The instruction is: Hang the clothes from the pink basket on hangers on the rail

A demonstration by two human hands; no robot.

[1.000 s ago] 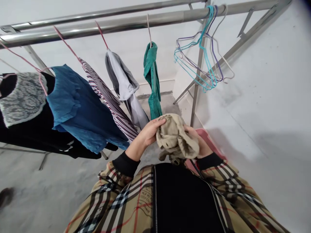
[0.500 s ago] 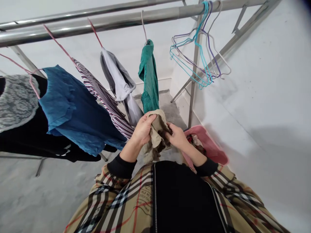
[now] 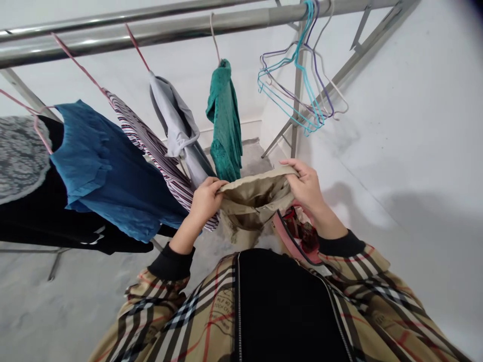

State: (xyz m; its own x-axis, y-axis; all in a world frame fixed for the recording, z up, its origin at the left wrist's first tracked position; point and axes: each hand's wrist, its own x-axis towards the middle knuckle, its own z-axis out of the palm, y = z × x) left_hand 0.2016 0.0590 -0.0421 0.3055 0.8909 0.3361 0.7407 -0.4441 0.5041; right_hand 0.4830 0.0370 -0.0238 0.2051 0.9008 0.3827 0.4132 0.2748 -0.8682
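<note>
1. Below the steel hanging rail (image 3: 151,32), I see a khaki garment (image 3: 256,198) held up between the person's hands, roughly under the middle of the rail. Its folds hide whether it is trousers or shorts.
2. Long axis: the garment's taut upper edge runs almost level across my view, parallel to the rail and rising slightly toward the right. The remaining cloth sags toward the person's chest, with a shadowed opening beneath the edge.
3. The left hand (image 3: 205,201), further left beneath the rail, is closed on the edge's left end, its fingers curled over the cloth.
4. The right hand (image 3: 307,188), further right beneath the rail, pinches the opposite end, leaving the cloth stretched between the two grips.
5. Under the rail's right part, a pink plastic basket (image 3: 290,245) holding dark red cloth (image 3: 300,231) lies just below the right hand, which is the nearer hand.
6. Hanging from the rail, a blue top (image 3: 113,171) and a striped garment (image 3: 151,156) lie just beside the left hand.
</note>
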